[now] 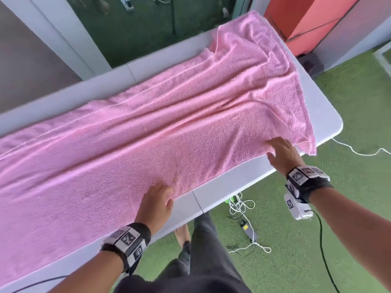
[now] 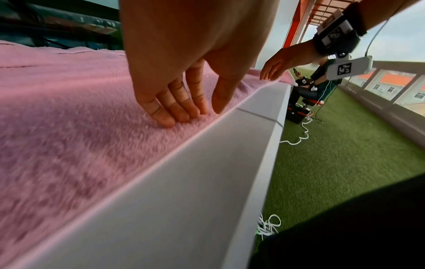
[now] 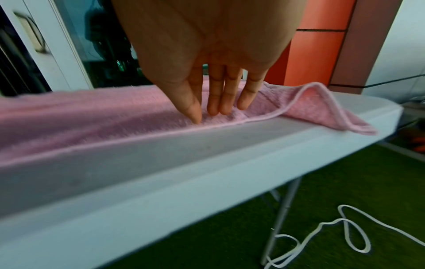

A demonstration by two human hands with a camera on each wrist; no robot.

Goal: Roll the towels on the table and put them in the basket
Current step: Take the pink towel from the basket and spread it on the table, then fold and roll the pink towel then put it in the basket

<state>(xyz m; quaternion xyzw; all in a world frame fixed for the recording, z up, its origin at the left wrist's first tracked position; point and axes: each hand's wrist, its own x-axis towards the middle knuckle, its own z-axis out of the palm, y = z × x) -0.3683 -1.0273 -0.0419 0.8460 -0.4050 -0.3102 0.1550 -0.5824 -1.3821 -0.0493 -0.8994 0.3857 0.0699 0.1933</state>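
Both hands, left point(image 1: 157, 199) and right point(image 1: 282, 152), flat and open-fingered on big pink terry towel point(image 1: 169, 115) spread over white plastic counter point(image 1: 254, 182).

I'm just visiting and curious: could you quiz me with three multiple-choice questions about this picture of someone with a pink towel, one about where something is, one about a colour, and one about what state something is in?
1. Where do both hands rest?
A. On the towel's far edge
B. On the towel's near edge
C. On the floor

2. What colour is the floor covering under the table?
A. Green
B. Blue
C. Brown

3. What state is the towel in?
A. Rolled into a tight tube
B. Hanging on a line
C. Spread out along the table, wrinkled

Answers:
1. B: the left hand and right hand press straight fingers on the pink towel near the edge closest to the person.
2. A: green turf shows below the white table.
3. C: it lies unrolled with long creases, one corner folded up by the table's end.
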